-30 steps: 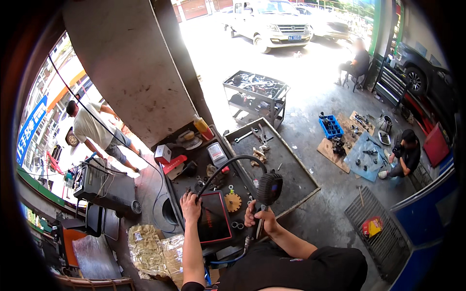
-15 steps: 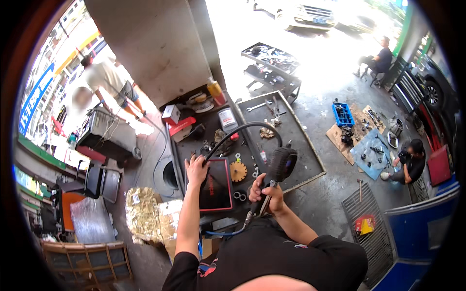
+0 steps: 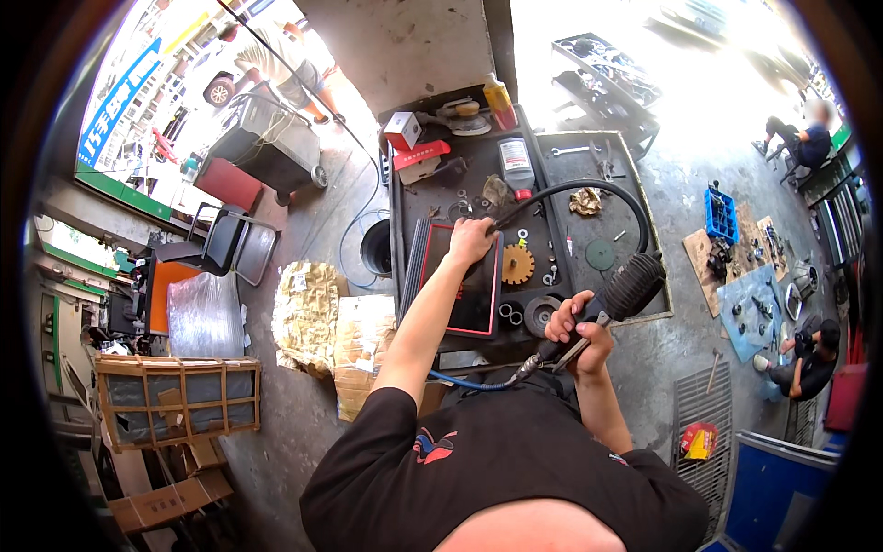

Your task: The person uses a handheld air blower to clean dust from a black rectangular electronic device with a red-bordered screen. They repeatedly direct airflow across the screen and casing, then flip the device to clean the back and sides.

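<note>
My right hand (image 3: 579,336) is wrapped round the handle and metal lever of a black tyre inflator gun (image 3: 633,287) with a ribbed rubber body, tilted up to the right. A blue air hose (image 3: 474,382) joins its lower end through a metal fitting. From its top a thick black hose (image 3: 589,185) arches leftward to my left hand (image 3: 472,241), whose fingers close round the hose near its end; the tip is hidden. That hand is over the far edge of a flat black case with a red border (image 3: 474,308), lying on the cart (image 3: 400,198).
An orange toothed disc (image 3: 518,264), metal rings (image 3: 509,313) and a white bottle (image 3: 516,166) lie right of the case. Beyond are a tray of wrenches (image 3: 644,198) and a blue crate (image 3: 721,216). Foil-wrapped packages (image 3: 313,313) sit left. A person (image 3: 814,363) crouches at right.
The view has shifted, so the scene sits farther right. My left hand has moved right along the case's far edge with the hose. The inflator now leans more to the right.
</note>
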`<state>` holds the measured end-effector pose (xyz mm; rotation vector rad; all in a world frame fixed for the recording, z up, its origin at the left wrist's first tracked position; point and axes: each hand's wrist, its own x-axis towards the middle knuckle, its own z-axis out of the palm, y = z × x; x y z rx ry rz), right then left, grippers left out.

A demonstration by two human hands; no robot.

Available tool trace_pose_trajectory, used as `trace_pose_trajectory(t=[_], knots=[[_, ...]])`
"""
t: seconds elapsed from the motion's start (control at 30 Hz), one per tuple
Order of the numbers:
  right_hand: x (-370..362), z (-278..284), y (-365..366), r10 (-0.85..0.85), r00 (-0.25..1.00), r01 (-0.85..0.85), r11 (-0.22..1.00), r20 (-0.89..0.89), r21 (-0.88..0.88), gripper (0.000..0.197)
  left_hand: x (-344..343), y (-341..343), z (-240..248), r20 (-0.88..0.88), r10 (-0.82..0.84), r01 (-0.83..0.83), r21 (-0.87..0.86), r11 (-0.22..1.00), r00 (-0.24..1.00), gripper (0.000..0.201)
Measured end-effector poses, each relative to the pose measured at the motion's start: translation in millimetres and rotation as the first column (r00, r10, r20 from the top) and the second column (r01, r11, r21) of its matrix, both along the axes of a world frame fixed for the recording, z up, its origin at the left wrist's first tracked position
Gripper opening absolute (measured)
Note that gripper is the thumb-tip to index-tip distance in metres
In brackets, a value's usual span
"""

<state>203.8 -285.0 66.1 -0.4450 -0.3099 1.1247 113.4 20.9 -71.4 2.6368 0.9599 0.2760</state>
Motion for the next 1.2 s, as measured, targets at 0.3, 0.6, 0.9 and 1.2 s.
trace_pose_trajectory(t=[0.3, 0.6, 0.9, 1.2], knots=[[1.2, -5.0, -3.5, -0.021, 1.000, 0.021, 1.000, -0.004, 0.016, 0.029, 5.3, -21.9, -12.4, 0.076, -0.099, 0.091, 0.100, 0.991, 0.992, 0.028], [5.2, -1.0, 3.9, 0.013, 0.999, -0.014, 1.000, 0.033, 0.016, 0.028, -30.1, -64.7, 12.9, 0.114, -0.124, 0.116, 0.070, 0.991, 0.986, 0.024], [2.9, 2.9, 12.4, 0.087, 0.996, -0.088, 0.995, 0.032, 0.048, 0.028, -107.6, -98.4, 34.1, 0.168, 0.020, -0.039, 0.111, 0.993, 0.986, 0.025], [-2.0, 12.6, 19.3, 0.114, 0.990, -0.114, 0.993, 0.078, -0.002, 0.029, -137.8, -83.5, 49.5, 0.271, 0.108, -0.169, 0.212, 0.963, 0.956, 0.017]])
